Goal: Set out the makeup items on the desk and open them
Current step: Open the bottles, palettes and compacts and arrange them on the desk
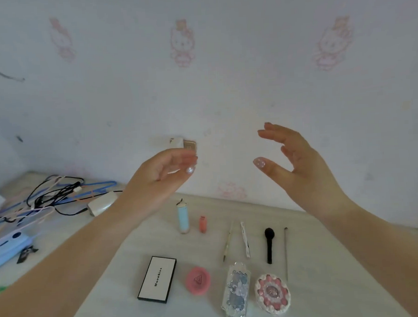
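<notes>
Both hands raised, nothing held, makeup laid out and unopened

The left hand (165, 170) and right hand (295, 163) hover apart above the surface (329, 261), each grip loose and empty. The white case (157, 279), pink compact (198, 280) and two tubes (183, 219) lie closed below; best to steady each base with one hand and lift its lid with the other.

white palette (157, 279) shut, flat | pink compact (198, 280) shut | black brush (269, 245) lying
</notes>
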Demonstrator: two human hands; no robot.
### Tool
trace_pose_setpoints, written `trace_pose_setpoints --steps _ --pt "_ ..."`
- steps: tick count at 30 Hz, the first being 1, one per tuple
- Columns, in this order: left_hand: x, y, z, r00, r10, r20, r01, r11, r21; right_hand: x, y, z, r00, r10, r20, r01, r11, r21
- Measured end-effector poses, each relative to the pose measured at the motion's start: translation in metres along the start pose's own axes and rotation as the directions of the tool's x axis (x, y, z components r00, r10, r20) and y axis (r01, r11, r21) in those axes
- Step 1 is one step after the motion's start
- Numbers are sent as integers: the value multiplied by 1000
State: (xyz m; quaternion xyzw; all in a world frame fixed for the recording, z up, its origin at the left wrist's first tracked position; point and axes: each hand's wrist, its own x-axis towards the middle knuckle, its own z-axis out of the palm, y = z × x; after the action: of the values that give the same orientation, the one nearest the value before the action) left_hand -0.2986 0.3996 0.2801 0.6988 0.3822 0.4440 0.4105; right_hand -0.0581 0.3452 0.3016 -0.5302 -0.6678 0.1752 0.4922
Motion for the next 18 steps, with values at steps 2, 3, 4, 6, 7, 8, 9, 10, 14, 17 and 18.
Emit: trace_pose_setpoints --steps 2,3,4,6,7,8,9,10,14,17,18 --pt "-10 -34 5 1000 -21 -23 20 1000 -10 -12 25 19 1000 26 13 -26 1000 15" --pt "-17 -56 10 999 -29 -30 29 1000 -7 -21 43 32 999 34 16 -35 999 25" --pt "-23 -76 15 999 -39 -31 39 999 -7 -30 60 44 999 39 19 -40 999 36" --pt "-37 -115 26 999 -38 -24 39 999 18 -51 92 68 999 36 33 -38 998 48" --pt "-46 -133 32 999 -30 -23 31 999 39 -63 106 78 999 29 41 -31 998 49" --pt "-52 -145 35 999 -24 -25 26 998 53 -71 116 86 999 22 48 -24 998 53" --pt "-57 -155 37 999 -16 -30 18 997 71 -80 123 92 998 12 55 -14 999 45" --pt "-64 -163 40 999 -6 -41 10 996 85 -90 130 97 998 -7 62 5 999 33" --pt "-102 -179 47 994 19 -110 -12 998 68 -132 131 109 997 -51 57 50 999 11" --pt "-141 -174 46 993 23 -117 -20 999 32 -169 110 114 998 -52 46 52 999 3" --pt "-150 -171 44 994 15 -110 -11 999 32 -178 104 115 997 -46 63 46 999 -3"
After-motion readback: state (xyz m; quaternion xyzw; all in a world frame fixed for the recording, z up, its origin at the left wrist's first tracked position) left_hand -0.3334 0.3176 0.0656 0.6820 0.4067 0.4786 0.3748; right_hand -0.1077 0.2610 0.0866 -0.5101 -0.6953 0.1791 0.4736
